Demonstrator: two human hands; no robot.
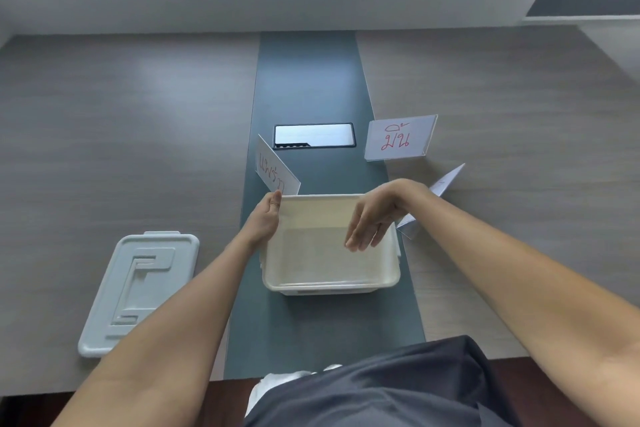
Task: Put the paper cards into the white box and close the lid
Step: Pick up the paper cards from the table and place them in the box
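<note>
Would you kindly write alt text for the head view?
A person's left hand holds a paper card at the far rim of an open white box, with the right hand hovering open above. The lid lies left; two more cards stand right.

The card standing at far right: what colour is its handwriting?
Red, on the white card, clearest in the head view.
</note>
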